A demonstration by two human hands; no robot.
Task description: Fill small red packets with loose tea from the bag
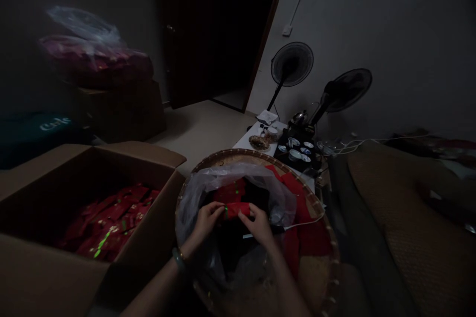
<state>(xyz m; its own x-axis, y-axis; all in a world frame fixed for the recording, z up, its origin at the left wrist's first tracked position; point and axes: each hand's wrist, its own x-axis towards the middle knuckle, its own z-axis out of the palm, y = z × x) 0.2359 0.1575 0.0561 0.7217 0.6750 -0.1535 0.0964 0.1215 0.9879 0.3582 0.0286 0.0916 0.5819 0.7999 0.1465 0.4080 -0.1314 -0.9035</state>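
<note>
Both hands pinch one small red packet (pixel 235 208) over the mouth of a clear plastic bag (pixel 208 193). My left hand (pixel 207 223) grips the packet's left end; a green bracelet sits on that wrist. My right hand (pixel 259 225) grips its right end. The bag holds more red packets (pixel 230 190) and rests in a round woven bamboo tray (pixel 323 237). Loose red packets (pixel 297 193) lie on the tray's right side.
An open cardboard box (pixel 48 198) with several red packets (pixel 111 218) stands at my left. Beyond the tray is a low table with a tea set (pixel 297 151), two standing fans (pixel 292 67), a dark doorway (pixel 215 34), and stacked boxes with a bagged bundle (pixel 92 54). A brown cushion (pixel 401 218) lies right.
</note>
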